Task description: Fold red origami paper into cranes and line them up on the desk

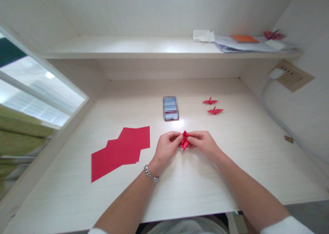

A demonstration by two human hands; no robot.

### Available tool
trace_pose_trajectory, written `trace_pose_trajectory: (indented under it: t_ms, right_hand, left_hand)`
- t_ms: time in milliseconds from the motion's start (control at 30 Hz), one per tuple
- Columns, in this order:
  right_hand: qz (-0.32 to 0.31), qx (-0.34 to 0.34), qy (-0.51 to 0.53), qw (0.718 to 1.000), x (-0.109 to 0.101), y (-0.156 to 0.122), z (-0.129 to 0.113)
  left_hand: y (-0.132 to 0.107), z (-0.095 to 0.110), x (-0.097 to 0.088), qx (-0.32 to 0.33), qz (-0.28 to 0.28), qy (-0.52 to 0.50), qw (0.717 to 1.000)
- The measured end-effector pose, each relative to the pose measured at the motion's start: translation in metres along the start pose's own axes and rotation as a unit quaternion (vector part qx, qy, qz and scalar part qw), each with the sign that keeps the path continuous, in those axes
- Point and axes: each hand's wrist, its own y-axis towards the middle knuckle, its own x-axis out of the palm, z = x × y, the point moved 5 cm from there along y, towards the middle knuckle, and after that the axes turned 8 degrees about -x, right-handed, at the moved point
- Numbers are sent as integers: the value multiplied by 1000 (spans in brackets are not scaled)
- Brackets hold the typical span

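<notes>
Toward the middle of the surface, a little nearer its front edge: folded red paper (185,142), small and pointed, pinched between left hand (167,147) and right hand (205,143). Whether it rests on the surface or is lifted just clear cannot be told.
Direction from hands: the paper lies directly between them, fingertips meeting it from either side; neither hand is nearer.
Long axis: roughly back edge to front edge, slightly tilted, lower tip pointing at the front edge.
Left hand pose: narrow pinch, thumb and forefinger closed on the paper's left side, wrist turned inward, bracelet (151,174) at the wrist.
Right hand pose: narrow pinch on the paper's upper right part, remaining fingers curled, back of the hand up.
Forearms: both extend from the front edge and converge on the paper.
Red sheets (120,151): flat and overlapping, well apart from the hands toward the left edge.
Phone (170,108): behind the hands, toward the back edge.
Finished red figures (215,110): two, back right of the hands, apart from them.
</notes>
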Motion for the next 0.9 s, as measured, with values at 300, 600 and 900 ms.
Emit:
trace_pose_trajectory:
  t_ms: [300, 600, 900]
  right_hand:
    - [32, 0, -25, 999, 0, 1, 2]
    - [21, 9, -9, 1000, 3, 1, 5]
    - [3, 6, 0, 1000, 1, 2, 6]
  left_hand:
    - [-4, 3, 2, 1, 1, 9, 1000]
    - [-4, 2, 4, -40, 21, -31, 999]
    - [-8, 11, 2, -2, -1, 79, 997]
